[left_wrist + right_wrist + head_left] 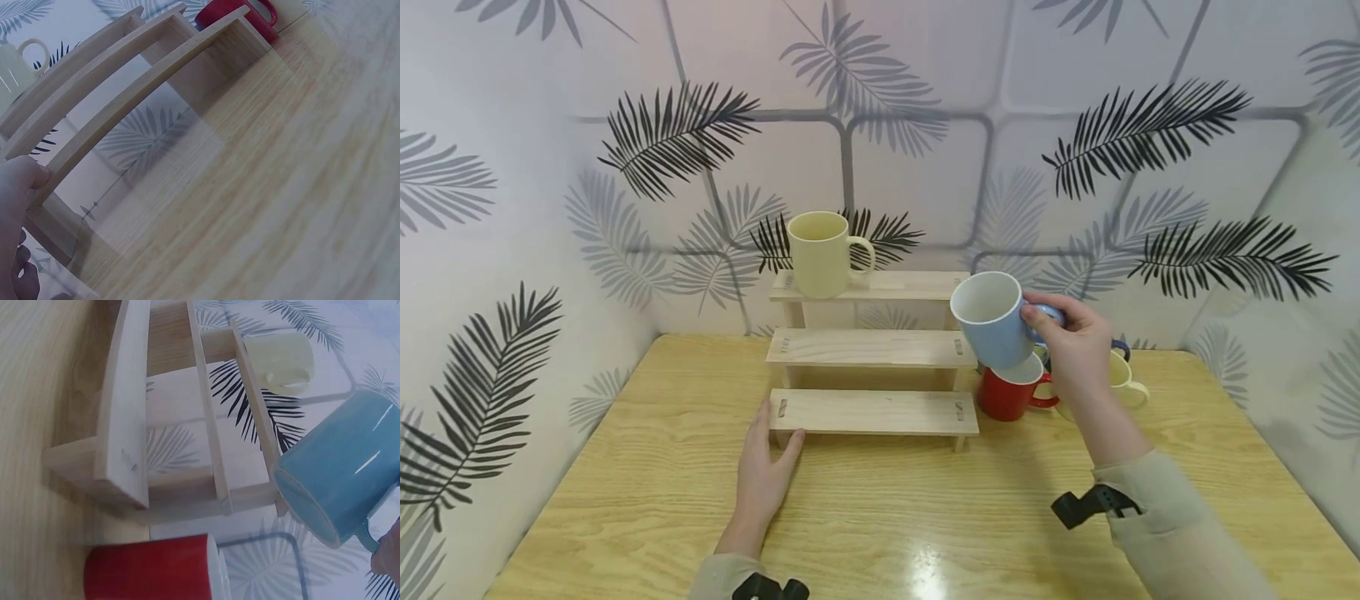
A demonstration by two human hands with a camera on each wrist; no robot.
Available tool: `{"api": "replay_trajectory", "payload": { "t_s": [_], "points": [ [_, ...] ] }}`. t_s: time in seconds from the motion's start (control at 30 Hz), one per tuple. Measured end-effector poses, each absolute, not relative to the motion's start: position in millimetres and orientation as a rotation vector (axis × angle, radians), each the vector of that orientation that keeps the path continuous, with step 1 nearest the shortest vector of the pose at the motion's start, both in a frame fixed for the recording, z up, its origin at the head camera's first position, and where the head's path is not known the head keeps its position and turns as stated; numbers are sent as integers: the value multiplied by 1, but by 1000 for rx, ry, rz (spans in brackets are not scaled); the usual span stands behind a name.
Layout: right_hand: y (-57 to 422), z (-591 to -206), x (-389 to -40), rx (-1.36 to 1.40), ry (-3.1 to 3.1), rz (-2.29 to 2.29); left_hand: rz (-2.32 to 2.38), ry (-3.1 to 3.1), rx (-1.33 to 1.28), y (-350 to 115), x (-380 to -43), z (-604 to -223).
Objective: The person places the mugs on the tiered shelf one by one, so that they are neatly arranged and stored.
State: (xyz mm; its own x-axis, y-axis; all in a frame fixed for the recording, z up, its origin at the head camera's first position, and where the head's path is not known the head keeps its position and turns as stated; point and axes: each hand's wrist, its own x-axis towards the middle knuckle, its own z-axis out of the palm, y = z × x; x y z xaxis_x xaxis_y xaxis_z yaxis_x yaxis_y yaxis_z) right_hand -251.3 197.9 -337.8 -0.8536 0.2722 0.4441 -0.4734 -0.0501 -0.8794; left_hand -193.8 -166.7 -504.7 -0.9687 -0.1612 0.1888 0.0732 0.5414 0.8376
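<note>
A light blue mug (pixel 996 329) with a white inside is held up by its handle in my right hand (pixel 1078 346). It hangs tilted above a red mug (pixel 1006 392), right of the three-step wooden rack (pixel 872 412). My left hand (pixel 763 475) rests at the left end of the lowest step, thumb on its front edge; in the left wrist view the thumb (pixel 34 175) lies against the board. On the top step's left end stands a pale yellow mug (pixel 820 258), handle to the right. From the right wrist, the blue mug (pixel 340 469) shows its base and side.
Behind my right hand, another yellow mug (pixel 1122 379) and a dark blue handle (pixel 1122 348) are partly hidden beside the red mug. A leaf-patterned wall covering (pixel 917 183) closes off the back and both sides of the wooden table (pixel 880 525).
</note>
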Motion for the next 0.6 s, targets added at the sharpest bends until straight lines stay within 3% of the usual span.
{"api": "replay_trajectory", "payload": {
  "t_s": [0.6],
  "points": [
    [135, -307, -318, 166, -1667, 2061, -1400, -2516, 67, -168, -195, -506]
  ]
}}
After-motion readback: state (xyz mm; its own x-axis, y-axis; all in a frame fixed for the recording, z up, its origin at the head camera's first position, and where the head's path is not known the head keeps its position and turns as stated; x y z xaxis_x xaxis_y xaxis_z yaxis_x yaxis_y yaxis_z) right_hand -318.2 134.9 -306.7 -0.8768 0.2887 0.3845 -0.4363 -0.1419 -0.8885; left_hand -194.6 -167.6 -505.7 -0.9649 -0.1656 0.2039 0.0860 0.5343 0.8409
